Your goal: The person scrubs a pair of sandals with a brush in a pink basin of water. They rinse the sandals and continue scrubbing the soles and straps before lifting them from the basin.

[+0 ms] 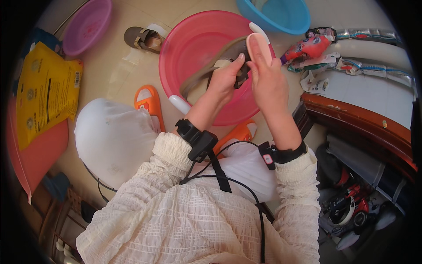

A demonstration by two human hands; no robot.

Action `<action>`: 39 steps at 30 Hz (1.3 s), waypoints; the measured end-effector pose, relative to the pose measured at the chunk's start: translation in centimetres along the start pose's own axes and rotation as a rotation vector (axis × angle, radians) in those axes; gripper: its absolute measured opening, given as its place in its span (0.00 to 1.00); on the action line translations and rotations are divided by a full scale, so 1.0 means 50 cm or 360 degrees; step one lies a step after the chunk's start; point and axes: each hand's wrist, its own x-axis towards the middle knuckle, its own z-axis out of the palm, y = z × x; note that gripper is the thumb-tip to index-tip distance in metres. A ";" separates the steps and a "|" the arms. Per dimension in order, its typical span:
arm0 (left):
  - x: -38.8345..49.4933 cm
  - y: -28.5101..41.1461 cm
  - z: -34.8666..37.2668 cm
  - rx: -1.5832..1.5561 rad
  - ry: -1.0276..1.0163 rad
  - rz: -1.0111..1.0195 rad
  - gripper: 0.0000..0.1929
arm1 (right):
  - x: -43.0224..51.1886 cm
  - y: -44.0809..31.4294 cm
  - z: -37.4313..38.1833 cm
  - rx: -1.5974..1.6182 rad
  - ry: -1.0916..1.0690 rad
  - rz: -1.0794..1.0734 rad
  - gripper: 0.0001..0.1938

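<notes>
Over a pink plastic basin with white handles, my left hand grips a brown strapped sandal, held at a slant. My right hand holds a pale pink brush by its back, index finger laid along it, at the toe end of the sandal. The brush's bristles are hidden underneath. A matching sandal rests on the tiled floor just left of the basin.
A blue basin and a purple basin stand farther off. Soft packages lie on a white surface at the right, above a reddish-brown wooden edge. A yellow bag sits at the left. Black cables hang by my wrists.
</notes>
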 end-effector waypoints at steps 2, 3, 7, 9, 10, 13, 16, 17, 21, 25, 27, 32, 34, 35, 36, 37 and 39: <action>-0.003 -0.004 -0.007 0.0030 0.0013 -0.0040 0.10 | 0.012 0.015 0.010 0.0125 -0.0037 0.0141 0.28; -0.003 -0.006 -0.010 0.0038 -0.0027 -0.0017 0.10 | 0.018 0.023 0.017 0.0214 0.0021 0.0105 0.28; -0.002 -0.013 -0.020 0.0115 0.0037 -0.0082 0.08 | 0.022 0.044 0.049 0.0599 0.0158 0.0030 0.30; -0.005 -0.018 -0.023 -0.0002 0.0035 -0.0077 0.08 | 0.019 0.047 0.055 0.0690 0.0181 -0.0001 0.30; -0.006 -0.021 -0.025 -0.0084 -0.0003 -0.0048 0.08 | 0.019 0.047 0.055 0.0678 0.0191 -0.0026 0.29; -0.012 -0.023 -0.032 0.0261 -0.0009 0.0035 0.07 | 0.011 0.041 0.046 0.0837 0.0178 0.0036 0.28; -0.021 -0.026 -0.033 0.0200 -0.0056 0.0019 0.09 | 0.004 0.038 0.034 0.1034 0.0071 0.0259 0.28; -0.020 -0.021 -0.034 0.0235 0.0013 -0.0003 0.10 | -0.002 0.036 0.032 0.0868 0.0007 0.0226 0.29; -0.029 -0.027 -0.027 0.0261 -0.0075 0.0138 0.11 | -0.015 0.036 0.028 0.0874 0.0039 0.0234 0.29; -0.028 -0.029 -0.036 0.0349 0.0175 -0.0095 0.14 | -0.034 0.022 0.021 0.0834 -0.0070 0.0167 0.29; -0.025 -0.036 -0.041 0.0254 0.0024 0.0058 0.12 | -0.039 0.010 0.018 0.0586 -0.0100 0.0170 0.29; -0.023 -0.055 -0.053 0.0362 0.0007 -0.0014 0.09 | -0.034 0.004 0.008 0.0749 -0.0039 0.0222 0.28; -0.024 -0.063 -0.054 0.0145 -0.0011 0.0085 0.08 | -0.050 -0.005 0.013 0.0561 -0.0176 0.0126 0.27; -0.021 -0.063 -0.056 0.0250 0.0027 0.0053 0.08 | -0.047 0.002 0.018 0.0697 -0.0091 0.0148 0.27; -0.023 -0.066 -0.056 0.0340 0.0015 0.0029 0.09 | -0.039 0.013 0.023 0.0834 -0.0055 0.0213 0.27; -0.022 -0.066 -0.057 0.0431 -0.0005 0.0010 0.09 | -0.032 0.024 0.029 0.0961 0.0048 0.0308 0.27; -0.021 -0.070 -0.057 0.0430 0.0023 -0.0004 0.09 | -0.029 0.032 0.034 0.0782 0.0061 0.0268 0.27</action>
